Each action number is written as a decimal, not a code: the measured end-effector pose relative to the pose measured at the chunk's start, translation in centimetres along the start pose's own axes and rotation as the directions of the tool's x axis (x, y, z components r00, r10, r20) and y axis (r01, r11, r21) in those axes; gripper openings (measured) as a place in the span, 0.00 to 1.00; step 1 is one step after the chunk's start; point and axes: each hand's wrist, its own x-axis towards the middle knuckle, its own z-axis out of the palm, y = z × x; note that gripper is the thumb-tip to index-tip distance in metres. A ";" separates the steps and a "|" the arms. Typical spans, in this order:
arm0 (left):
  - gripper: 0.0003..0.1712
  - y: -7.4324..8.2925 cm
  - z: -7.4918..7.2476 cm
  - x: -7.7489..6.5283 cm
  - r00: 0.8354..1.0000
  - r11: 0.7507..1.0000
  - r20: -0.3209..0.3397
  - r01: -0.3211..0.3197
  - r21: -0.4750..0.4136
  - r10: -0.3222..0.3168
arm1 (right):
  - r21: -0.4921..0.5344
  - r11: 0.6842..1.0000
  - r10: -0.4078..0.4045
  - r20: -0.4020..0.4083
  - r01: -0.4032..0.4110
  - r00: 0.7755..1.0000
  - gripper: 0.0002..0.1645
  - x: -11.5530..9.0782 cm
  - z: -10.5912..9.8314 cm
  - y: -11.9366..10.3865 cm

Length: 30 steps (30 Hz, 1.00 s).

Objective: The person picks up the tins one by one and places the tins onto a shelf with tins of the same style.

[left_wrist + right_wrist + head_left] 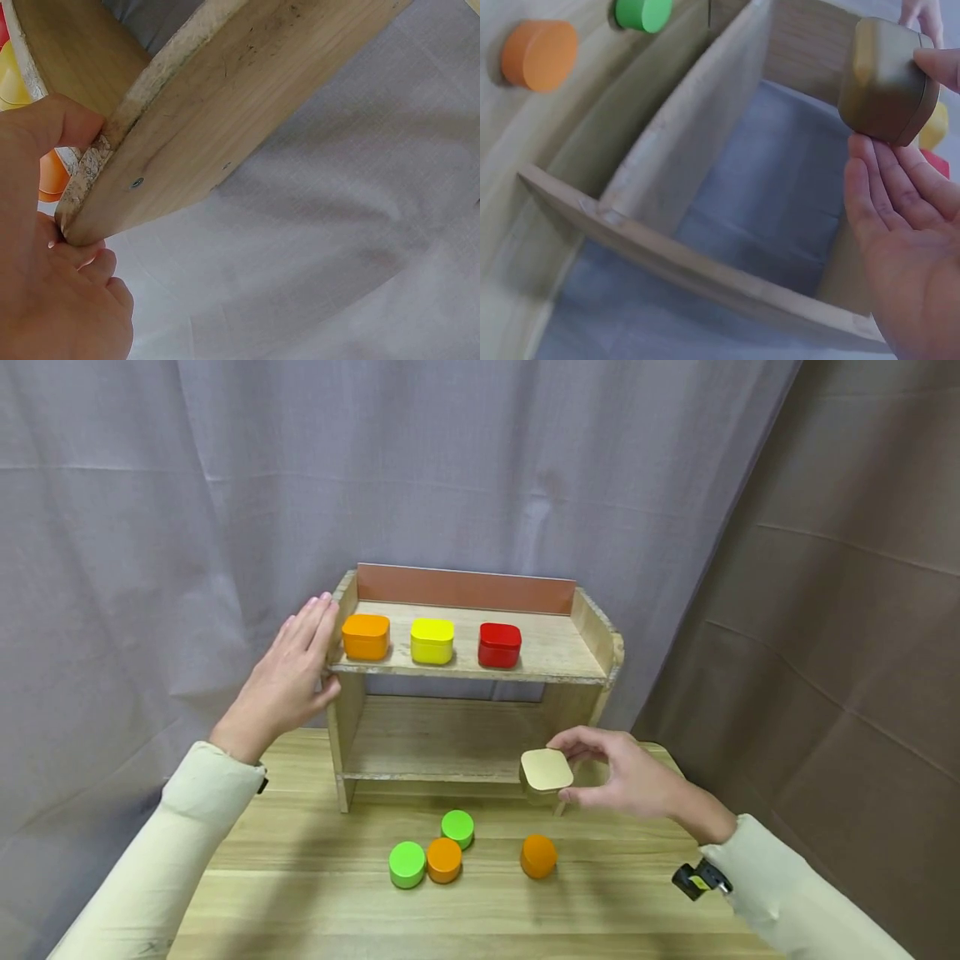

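While left hand grips shelf edge | right hand pinches gold box, apart from red box

Before a curtain, a shelf unit is standing on a table, with three boxes sitting on its top, the right hand holding a fourth box before its right end, and four cylinders lying nearer, three left of the other.
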 end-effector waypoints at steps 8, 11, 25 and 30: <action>0.56 0.0 0.1 0.0 1.000 1.000 0.000 -0.002 -0.003 0.002 | -0.052 0.999 0.011 -0.023 -0.012 1.000 0.32 0.9 -2.7 -0.6; 0.56 0.0 0.1 0.0 1.000 1.000 0.001 -0.002 -0.003 0.002 | -0.063 0.998 0.000 -0.039 -0.002 0.999 0.31 1.3 -3.7 -0.9; 0.56 -0.2 0.2 0.0 1.000 1.000 -0.003 0.000 -0.005 0.000 | -0.127 0.991 0.025 -0.158 -0.045 0.987 0.32 3.5 -8.1 -2.7; 0.56 -0.2 0.1 0.0 1.000 1.000 -0.008 -0.001 0.002 0.001 | -0.093 0.993 0.059 -0.195 -0.079 0.979 0.30 4.6 -8.9 -3.1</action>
